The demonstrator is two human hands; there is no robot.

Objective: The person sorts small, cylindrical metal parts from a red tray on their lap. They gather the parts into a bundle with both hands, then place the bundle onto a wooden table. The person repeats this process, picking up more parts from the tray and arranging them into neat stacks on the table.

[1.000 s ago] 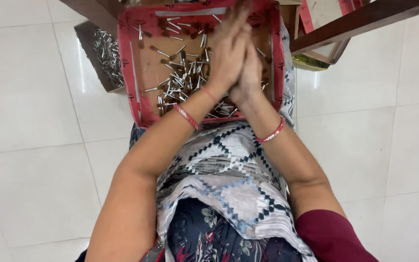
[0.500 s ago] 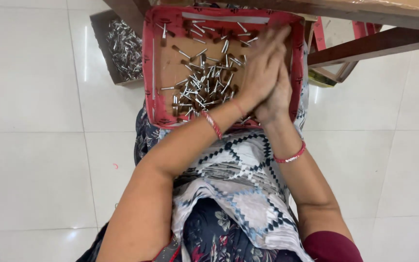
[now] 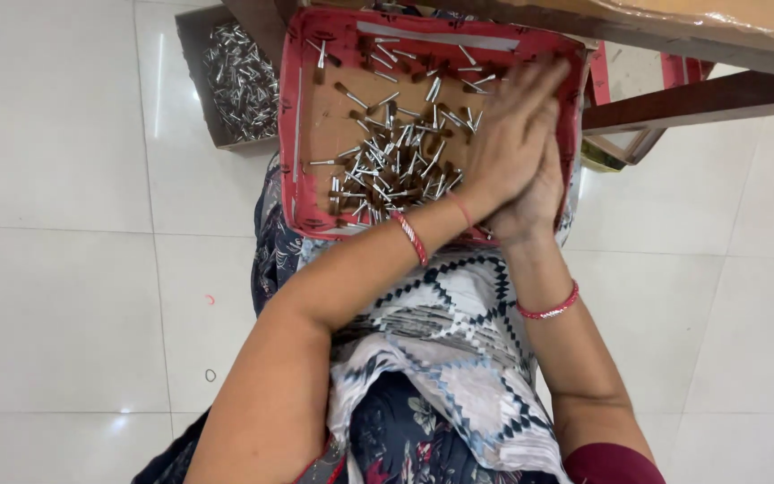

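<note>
With the left hand [image 3: 508, 148] and right hand [image 3: 535, 193] pressed flat together, their fingers straight and whatever lies between them hidden, small brush tips [image 3: 387, 166] may slip and fall outside the red tray [image 3: 290, 134] onto the floor [image 3: 55, 269]

Red tray [image 3: 290, 134] (silver-brown pins [image 3: 387, 166])

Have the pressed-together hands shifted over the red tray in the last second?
Yes. The hands have moved from the middle of the red tray toward its right wall, clear of the metal pieces.

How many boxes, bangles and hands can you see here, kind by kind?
Red-edged tray of small metal-tipped brushes: 1
Cardboard box of metal pieces on the floor: 1
Red bangles, one on each wrist: 2
Hands pressed together, left hand, right hand: 2
Total: 6
</note>
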